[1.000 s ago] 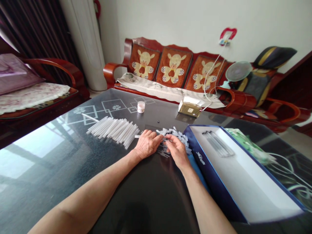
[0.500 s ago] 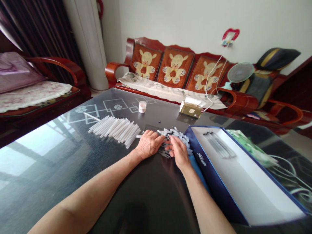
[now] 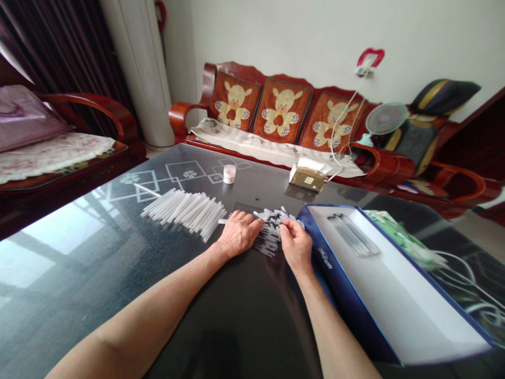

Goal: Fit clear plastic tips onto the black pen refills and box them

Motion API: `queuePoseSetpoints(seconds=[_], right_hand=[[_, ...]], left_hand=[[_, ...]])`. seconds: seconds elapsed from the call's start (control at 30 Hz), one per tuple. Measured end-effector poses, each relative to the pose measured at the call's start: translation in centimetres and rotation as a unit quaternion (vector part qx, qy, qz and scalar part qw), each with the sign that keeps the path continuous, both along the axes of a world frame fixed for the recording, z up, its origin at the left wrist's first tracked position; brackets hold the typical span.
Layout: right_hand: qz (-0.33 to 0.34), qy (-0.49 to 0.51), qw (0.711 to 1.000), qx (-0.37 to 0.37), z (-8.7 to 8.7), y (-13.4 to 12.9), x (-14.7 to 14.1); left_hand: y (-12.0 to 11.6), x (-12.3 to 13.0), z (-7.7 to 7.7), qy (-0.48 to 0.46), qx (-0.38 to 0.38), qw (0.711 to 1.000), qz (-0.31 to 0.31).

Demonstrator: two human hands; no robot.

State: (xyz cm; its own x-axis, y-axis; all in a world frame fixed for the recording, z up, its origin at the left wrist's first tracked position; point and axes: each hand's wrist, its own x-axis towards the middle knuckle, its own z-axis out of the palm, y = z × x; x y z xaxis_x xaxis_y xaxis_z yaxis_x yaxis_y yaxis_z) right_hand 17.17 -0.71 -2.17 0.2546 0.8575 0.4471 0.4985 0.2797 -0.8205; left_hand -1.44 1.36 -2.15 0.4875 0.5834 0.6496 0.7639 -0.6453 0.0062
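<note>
My left hand (image 3: 241,231) is closed, with fingers curled down, around a thin whitish tube (image 3: 222,221) whose end pokes out on its left side. My right hand (image 3: 295,245) has thumb and forefinger pinched together at a heap of short translucent white pieces (image 3: 281,212); what lies between the fingertips is too small to make out. Between the hands, several slim clear sticks (image 3: 269,243) lie side by side on the dark table. To the left of my left hand spreads a row of long white tubes (image 3: 185,210).
A blue box with white inside (image 3: 398,295) stands at the right, holding several slim grey-black sticks (image 3: 354,236). Beyond it are a green plastic bag (image 3: 398,231) and white cables. A small round jar (image 3: 229,174) and a tissue box (image 3: 307,177) stand farther back on the glossy table.
My right hand has moved slightly right, away from my left hand, and its fingers have drawn together into a pinch. My left hand keeps nearly the same place and grip.
</note>
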Motion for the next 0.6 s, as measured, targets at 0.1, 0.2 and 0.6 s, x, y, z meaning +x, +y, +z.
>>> queuePoseSetpoints(seconds=[0.1, 0.2, 0.6], right_hand=[[-0.070, -0.148, 0.985, 0.053, -0.2, 0.3, 1.8], [-0.090, -0.249, 0.964, 0.031, -0.5, 0.4, 2.9], [-0.046, -0.239, 0.965, 0.094, -0.1, -0.1, 1.4]], left_hand=[[0.0, 0.0, 0.0, 0.003, 0.002, 1.000, 0.000], [0.0, 0.1, 0.1, 0.004, 0.002, 1.000, -0.006], [0.1, 0.3, 0.0, 0.023, -0.012, 1.000, -0.018]])
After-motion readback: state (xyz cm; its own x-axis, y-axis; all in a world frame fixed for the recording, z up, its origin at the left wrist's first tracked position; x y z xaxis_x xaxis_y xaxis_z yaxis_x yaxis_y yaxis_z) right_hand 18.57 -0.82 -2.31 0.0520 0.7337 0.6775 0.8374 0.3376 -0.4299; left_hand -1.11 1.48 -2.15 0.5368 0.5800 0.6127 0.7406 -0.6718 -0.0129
